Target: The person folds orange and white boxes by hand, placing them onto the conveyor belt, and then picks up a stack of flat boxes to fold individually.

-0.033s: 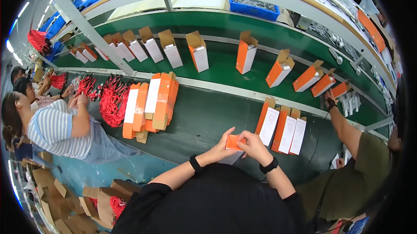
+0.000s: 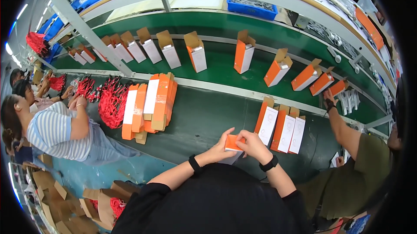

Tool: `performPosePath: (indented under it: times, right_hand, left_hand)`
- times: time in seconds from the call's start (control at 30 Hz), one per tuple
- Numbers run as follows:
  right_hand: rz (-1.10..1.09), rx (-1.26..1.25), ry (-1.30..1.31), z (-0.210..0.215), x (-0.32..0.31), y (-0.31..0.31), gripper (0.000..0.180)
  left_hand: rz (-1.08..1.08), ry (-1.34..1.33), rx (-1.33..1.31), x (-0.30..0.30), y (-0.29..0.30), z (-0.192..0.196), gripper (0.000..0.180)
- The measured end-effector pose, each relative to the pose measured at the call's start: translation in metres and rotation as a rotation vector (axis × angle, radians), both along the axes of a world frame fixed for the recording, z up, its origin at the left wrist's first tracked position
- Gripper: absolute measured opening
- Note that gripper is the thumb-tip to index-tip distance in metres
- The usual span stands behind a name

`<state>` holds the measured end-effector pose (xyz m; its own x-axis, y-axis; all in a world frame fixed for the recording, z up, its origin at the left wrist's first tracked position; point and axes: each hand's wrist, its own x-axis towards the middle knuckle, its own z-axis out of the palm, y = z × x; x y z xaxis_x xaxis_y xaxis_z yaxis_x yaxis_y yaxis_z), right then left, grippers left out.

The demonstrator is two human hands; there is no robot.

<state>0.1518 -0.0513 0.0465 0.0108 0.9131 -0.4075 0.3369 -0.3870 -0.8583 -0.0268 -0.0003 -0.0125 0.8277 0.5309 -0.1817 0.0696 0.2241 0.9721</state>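
Close in front of me is a small white-and-orange carton [image 2: 233, 143], its orange end facing up. My left hand [image 2: 219, 150] wraps round its left side. The fingers of my right hand [image 2: 253, 146] are pinched at the right edge of that orange end. The carton's lower part is mostly hidden by my hands and body. Just right of my hands, three cartons lie on the dark belt: a near one [image 2: 266, 123], a middle one [image 2: 283, 130] and a right one [image 2: 298, 133]. Their brown flaps stand open at the far end.
Flattened orange cartons [image 2: 158, 99] are stacked to the left, beside red cords [image 2: 112, 106]. Several open filled cartons [image 2: 244, 56] stand along the green belt [image 2: 221, 67] behind. A co-worker's hand [image 2: 330, 100] touches a carton at right. Another person [image 2: 65, 125] works at left.
The view has shifted very slightly, so the scene sits a little further left. Both my hands stay on the carton, almost unmoved.
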Motion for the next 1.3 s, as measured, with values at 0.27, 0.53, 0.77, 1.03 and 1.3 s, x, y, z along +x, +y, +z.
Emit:
performPosePath:
  times: [0.27, 0.53, 0.77, 1.03, 1.3]
  right_hand:
    - [0.119, 0.087, -0.367, 0.008, 0.004, -0.001, 0.016]
    - [-0.223, -0.008, 0.321, 0.0, 0.038, -0.03, 0.052]
    - [-0.393, 0.045, 0.829, -0.074, 0.018, -0.003, 0.062]
    - [-0.69, 0.428, -0.152, -0.208, 0.079, -0.023, 0.063]
    - [-0.286, 0.503, -0.517, -0.12, -0.035, 0.058, 0.052]
  left_hand:
    - [-0.136, 0.096, 0.225, 0.009, -0.001, 0.0, 0.076]
    - [0.098, -0.17, 0.722, 0.0, -0.013, 0.054, 0.058]
    - [-0.033, 0.187, 1.293, 0.016, 0.001, 0.002, 0.076]
    - [0.768, 1.147, 1.049, -0.091, 0.103, -0.017, 0.105]
    - [0.874, 1.487, 0.815, -0.232, 0.185, -0.016, 0.103]
